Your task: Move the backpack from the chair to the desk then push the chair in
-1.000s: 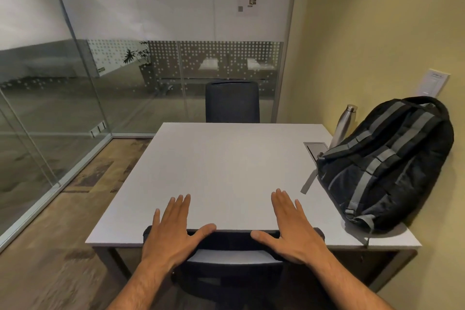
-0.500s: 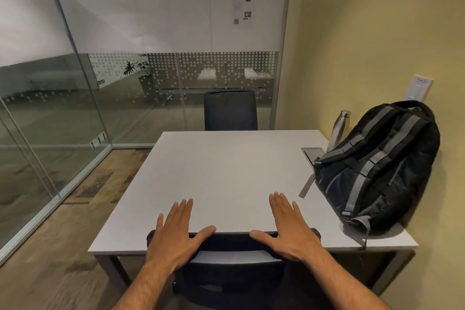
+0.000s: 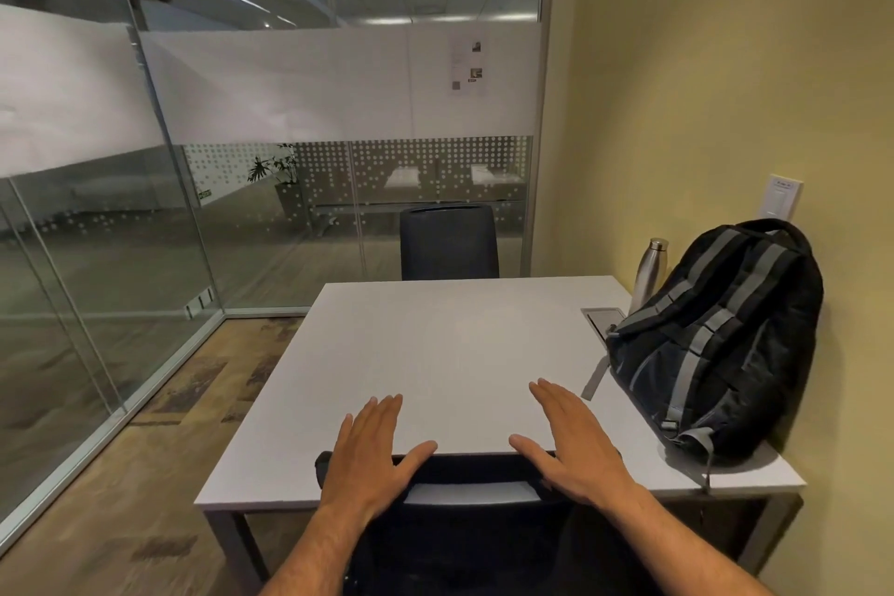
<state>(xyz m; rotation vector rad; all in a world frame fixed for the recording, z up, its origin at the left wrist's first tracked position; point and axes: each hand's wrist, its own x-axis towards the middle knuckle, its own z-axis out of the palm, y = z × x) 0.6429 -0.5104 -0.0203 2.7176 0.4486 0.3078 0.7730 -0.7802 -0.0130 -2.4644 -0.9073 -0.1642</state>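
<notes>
The black mesh chair's top rail (image 3: 476, 467) is pressed by both flat, unclenched hands, left (image 3: 367, 455) and right (image 3: 573, 445), straight toward the white worktop (image 3: 435, 353).

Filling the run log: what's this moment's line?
backpack: on desk, by wall | left hand, right hand: open, on chair back | chair: at desk edge

Black backpack (image 3: 716, 339) with grey stripes, white desk (image 3: 435, 353), black chair (image 3: 474, 542), yellow wall (image 3: 725, 63).
</notes>
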